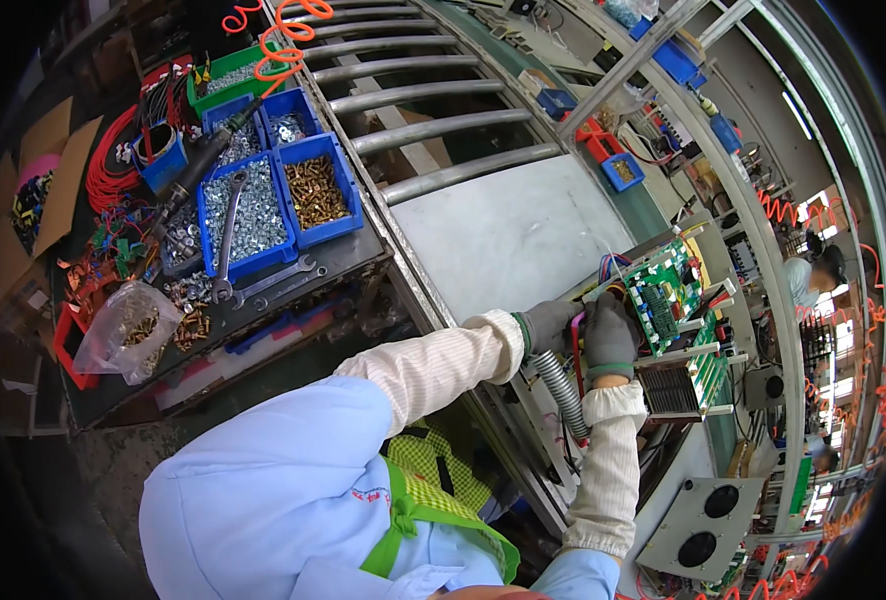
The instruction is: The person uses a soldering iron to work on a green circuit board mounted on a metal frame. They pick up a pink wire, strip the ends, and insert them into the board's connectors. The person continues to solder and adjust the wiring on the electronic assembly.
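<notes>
My left hand [551,326], in a grey glove, reaches in beside the right one with its fingers bent together; whatever is between them is hidden. My right hand [611,337], gloved too, is closed at a bundle of dark and coloured wires [616,291]. A red cable [577,356] runs down between both hands. Just right of them stands an electrical unit with a green circuit board [666,297] on top and a dark finned heat sink [671,388] at its near side. Below the hands a grey corrugated hose [560,393] curves toward me.
Left, a bench holds blue bins of silver nuts [247,218] and brass bolts [317,192], wrenches [281,280], a power screwdriver [203,155] and a plastic bag [130,332]. A roller conveyor [443,130] with a pale board [508,235] lies ahead. A two-fan panel [698,528] sits lower right.
</notes>
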`<state>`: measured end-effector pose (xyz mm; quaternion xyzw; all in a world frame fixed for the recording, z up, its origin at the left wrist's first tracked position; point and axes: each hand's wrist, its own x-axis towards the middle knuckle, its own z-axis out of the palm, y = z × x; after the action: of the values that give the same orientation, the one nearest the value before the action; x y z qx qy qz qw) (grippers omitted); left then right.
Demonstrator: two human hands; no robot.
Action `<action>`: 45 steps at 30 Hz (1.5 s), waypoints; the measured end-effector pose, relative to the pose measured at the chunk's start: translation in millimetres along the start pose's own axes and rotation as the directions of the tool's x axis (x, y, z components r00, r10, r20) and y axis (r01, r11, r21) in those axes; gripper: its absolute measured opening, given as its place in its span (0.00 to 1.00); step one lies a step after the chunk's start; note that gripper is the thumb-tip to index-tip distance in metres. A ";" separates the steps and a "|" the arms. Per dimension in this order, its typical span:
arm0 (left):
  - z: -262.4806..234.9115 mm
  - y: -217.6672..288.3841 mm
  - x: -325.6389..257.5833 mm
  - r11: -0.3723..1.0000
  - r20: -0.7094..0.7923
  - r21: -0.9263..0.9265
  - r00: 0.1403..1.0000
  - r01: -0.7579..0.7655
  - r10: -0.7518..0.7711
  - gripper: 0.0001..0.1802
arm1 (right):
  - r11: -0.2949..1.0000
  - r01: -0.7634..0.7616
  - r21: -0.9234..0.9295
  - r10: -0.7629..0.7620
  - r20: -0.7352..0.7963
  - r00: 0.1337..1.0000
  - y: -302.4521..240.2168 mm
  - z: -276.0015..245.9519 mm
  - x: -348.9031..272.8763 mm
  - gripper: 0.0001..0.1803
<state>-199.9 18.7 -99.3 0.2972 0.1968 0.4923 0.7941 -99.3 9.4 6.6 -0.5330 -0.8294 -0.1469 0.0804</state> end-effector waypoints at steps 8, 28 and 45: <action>-4.6 -2.0 -1.1 0.771 0.003 0.587 0.953 -0.246 0.302 0.13 | 0.998 0.022 0.060 -0.019 -0.047 0.999 3.5 -0.9 -0.3 0.15; 10.9 17.7 -11.3 0.991 -0.107 0.133 0.994 -0.018 0.032 0.10 | 0.982 0.123 0.140 -0.120 -0.030 0.992 10.2 -1.1 -1.2 0.09; -8.6 -2.0 12.2 0.937 0.005 -0.331 0.993 0.112 -0.117 0.13 | 0.993 0.061 0.098 -0.059 -0.022 0.998 3.4 -1.2 -2.5 0.11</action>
<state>-198.4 31.4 -107.2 0.1440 0.1340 0.4735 0.8586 -95.2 8.2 7.6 -0.5020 -0.8503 -0.1133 0.1100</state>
